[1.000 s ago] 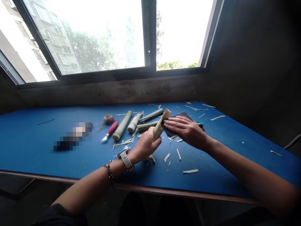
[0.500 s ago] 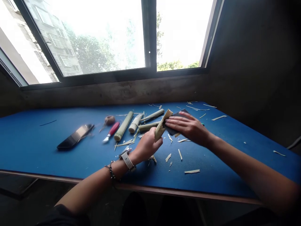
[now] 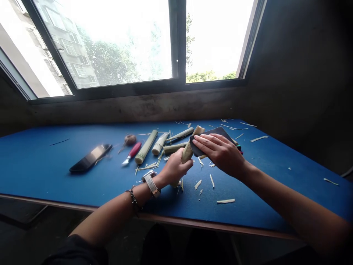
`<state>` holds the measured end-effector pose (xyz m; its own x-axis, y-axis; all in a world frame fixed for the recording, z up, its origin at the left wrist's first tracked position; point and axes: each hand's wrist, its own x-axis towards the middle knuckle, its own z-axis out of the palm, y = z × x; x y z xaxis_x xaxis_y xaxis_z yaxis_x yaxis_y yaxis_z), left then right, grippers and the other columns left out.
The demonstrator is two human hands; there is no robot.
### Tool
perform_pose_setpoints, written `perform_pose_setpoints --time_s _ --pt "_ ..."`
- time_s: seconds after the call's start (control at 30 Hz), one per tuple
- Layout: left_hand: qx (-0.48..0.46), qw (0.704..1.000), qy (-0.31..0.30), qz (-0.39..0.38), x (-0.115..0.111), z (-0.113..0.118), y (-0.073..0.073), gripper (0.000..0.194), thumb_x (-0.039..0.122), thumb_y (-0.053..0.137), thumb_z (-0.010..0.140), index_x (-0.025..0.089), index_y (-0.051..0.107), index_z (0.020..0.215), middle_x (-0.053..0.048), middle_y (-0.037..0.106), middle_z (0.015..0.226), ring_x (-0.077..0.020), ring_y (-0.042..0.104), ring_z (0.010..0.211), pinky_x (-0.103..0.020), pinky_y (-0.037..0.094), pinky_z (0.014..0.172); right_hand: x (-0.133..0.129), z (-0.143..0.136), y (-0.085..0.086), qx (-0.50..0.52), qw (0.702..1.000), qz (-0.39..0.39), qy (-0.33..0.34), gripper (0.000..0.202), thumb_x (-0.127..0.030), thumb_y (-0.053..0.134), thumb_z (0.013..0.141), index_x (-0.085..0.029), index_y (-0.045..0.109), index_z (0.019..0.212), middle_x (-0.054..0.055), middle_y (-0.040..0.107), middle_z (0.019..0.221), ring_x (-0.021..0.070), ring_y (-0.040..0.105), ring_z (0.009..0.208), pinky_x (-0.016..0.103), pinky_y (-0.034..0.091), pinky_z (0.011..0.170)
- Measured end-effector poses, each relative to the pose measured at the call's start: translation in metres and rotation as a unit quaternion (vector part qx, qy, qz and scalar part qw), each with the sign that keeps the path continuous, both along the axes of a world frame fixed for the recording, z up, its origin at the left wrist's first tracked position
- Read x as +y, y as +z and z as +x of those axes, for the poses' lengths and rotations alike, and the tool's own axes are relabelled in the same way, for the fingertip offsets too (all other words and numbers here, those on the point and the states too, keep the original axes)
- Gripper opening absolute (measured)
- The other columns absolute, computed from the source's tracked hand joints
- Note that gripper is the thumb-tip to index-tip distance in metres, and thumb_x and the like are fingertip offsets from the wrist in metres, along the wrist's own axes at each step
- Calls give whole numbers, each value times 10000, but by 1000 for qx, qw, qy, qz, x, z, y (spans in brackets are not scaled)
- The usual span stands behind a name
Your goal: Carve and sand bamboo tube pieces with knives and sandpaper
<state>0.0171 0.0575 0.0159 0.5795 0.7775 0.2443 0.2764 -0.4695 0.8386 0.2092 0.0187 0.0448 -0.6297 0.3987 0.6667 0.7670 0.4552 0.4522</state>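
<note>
My left hand [image 3: 178, 167] is wrapped round a piece of bamboo [image 3: 188, 151], which tilts up and away above the table. A dark grey sheet that looks like sandpaper [image 3: 220, 133] lies under the fingers of my right hand [image 3: 220, 151]. Those fingers are close together and press the sheet against the cut side of the bamboo. The sheet hides part of that cut side. Just behind my left hand lie more bamboo pieces: a long tube [image 3: 146, 147], a short one [image 3: 160, 144] and a split one [image 3: 173, 148].
A red-handled knife [image 3: 132, 152], a ball of twine [image 3: 130, 140] and a black phone [image 3: 91, 159] lie to the left on the blue table [image 3: 116, 191]. Pale shavings [image 3: 226, 201] are scattered about the middle and right. The window [image 3: 124, 44] stands behind.
My right hand and the dark sheet have shifted slightly along the bamboo, and more of the sheet shows flat. The left hand keeps its grip. The view has moved a little.
</note>
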Motion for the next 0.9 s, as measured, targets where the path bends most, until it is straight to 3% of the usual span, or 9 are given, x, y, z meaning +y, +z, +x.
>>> perform_pose_setpoints --time_s 0.13,0.3,0.47,0.57,0.77,0.9 --pt "46 997 15 57 -1 -1 3 141 287 497 783 178 421 829 36 493 626 -90 462 482 -216 365 454 -1 6 6 -23 999 -29 7 351 -114 444 878 -149 570 1204 78 600 1214 214 559 1102 401 433 950" --pt "96 985 41 137 2 -3 3 138 288 503 772 178 457 842 2 543 722 -126 481 603 -249 367 545 -1 18 8 -48 998 -13 -39 390 -36 406 861 -147 573 1196 89 562 1258 266 517 1156 480 412 935" --pt "147 974 36 169 4 -7 6 142 278 500 772 179 462 866 -15 571 744 -152 494 635 -267 355 562 1 15 6 -76 996 -40 25 406 -64 415 875 -216 545 1228 17 576 1255 196 522 1138 429 370 990" --pt "168 966 41 193 4 -10 9 165 254 507 771 177 466 911 -28 586 757 -166 522 648 -268 346 551 4 17 3 -63 997 -36 -1 418 -71 444 861 -251 555 1221 27 606 1196 205 543 1063 464 326 1012" --pt "240 950 31 198 8 -14 4 186 276 517 753 182 486 910 -24 580 737 -179 542 648 -265 352 548 10 9 -13 -86 995 -45 21 381 -89 498 831 -219 589 1178 38 628 1134 210 519 1055 412 354 974" --pt "234 957 2 171 14 -18 9 160 275 528 730 192 493 862 -10 558 710 -161 521 625 -256 360 539 12 15 -9 -122 992 -20 -2 345 -122 486 848 -231 597 1156 36 621 1155 224 529 1049 413 409 905"
